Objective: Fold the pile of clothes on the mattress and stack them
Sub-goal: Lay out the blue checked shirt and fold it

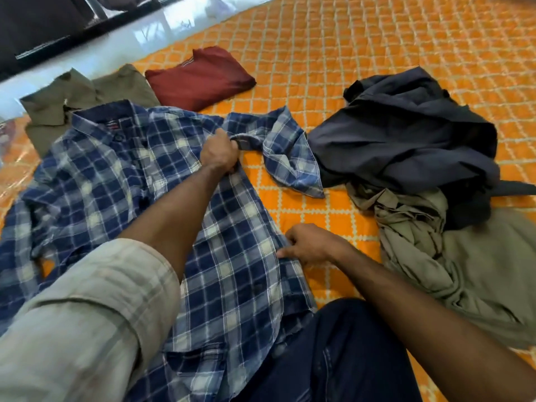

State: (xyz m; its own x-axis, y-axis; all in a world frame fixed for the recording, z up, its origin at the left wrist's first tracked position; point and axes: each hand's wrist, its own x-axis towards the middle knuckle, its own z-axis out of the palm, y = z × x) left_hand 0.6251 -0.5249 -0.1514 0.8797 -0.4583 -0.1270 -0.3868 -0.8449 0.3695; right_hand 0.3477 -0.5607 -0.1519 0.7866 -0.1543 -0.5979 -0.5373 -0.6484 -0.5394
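Plaid shirt lies lengthwise, collar pointing away, left hand gripping its sleeve, right hand pinching its side edge.

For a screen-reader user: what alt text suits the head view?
Left hand grips the plaid shirt at its sleeve; right hand pinches its side edge. Folded red shirt behind, unfolded pile right, on the orange mattress.

Glossy pale floor and dark furniture lie beyond the bedding
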